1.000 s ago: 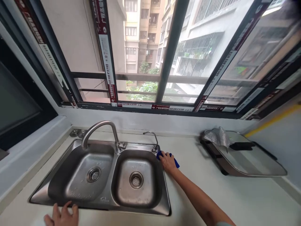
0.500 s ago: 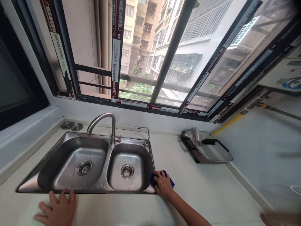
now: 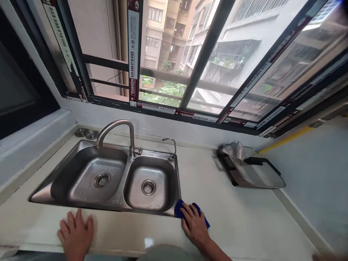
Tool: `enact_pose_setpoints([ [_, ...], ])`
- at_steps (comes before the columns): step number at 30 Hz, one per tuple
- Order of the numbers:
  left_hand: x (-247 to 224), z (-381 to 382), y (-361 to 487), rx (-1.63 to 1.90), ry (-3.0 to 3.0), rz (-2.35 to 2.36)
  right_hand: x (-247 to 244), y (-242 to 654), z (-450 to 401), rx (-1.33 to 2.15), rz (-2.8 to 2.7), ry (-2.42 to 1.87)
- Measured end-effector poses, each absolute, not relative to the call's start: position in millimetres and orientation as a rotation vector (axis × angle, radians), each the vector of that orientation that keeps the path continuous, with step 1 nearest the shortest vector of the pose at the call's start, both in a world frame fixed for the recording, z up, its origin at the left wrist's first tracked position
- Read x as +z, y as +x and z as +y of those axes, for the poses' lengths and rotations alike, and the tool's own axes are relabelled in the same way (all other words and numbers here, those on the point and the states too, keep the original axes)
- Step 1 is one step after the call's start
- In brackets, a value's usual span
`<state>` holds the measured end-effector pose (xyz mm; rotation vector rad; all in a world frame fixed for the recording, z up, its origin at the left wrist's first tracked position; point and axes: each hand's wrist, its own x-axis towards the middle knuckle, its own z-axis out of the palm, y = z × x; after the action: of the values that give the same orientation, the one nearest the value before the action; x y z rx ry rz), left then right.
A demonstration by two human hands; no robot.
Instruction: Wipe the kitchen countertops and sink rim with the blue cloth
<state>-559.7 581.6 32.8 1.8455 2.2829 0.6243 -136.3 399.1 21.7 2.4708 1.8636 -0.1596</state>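
A blue cloth (image 3: 179, 209) lies at the front right corner of the double steel sink (image 3: 119, 198), partly on its rim and partly on the white counter (image 3: 130, 228). My right hand (image 3: 196, 226) presses down on this cloth, its fingers spread over it and covering the middle. My left hand (image 3: 76, 232) rests flat on the counter's front strip, below the larger basin, fingers apart and holding nothing. Both basins show wet drops around their drains.
Behind the sink stand a curved faucet (image 3: 132, 139) and a thin small spout (image 3: 174, 146). Two round metal strainers (image 3: 92, 135) sit at the back left. A rectangular pan (image 3: 252, 174) with a glass lid and plastic wrap is at the back right, below a yellow pipe (image 3: 288, 137).
The view has shifted, bringing the counter's front edge into sight. My right hand and the cloth sit slightly nearer the counter front relative to the sink corner. My left hand stays flat on the counter.
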Motion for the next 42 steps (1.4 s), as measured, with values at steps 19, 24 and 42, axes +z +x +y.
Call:
enact_pose_setpoints([
  [19, 30.6, 574.6, -520.8, 0.356, 1.835, 2.518, 31.4, 29.3, 658.3, 0.048, 1.718, 2.754],
  [24, 32.9, 574.7, -522.2, 0.333, 1.796, 2.51, 29.6, 40.5, 685.2, 0.049, 1.727, 2.809],
  [42, 31.2, 567.8, -526.6, 0.506, 1.961, 2.502, 23.7, -60.1, 509.5, 0.104, 2.058, 2.576],
])
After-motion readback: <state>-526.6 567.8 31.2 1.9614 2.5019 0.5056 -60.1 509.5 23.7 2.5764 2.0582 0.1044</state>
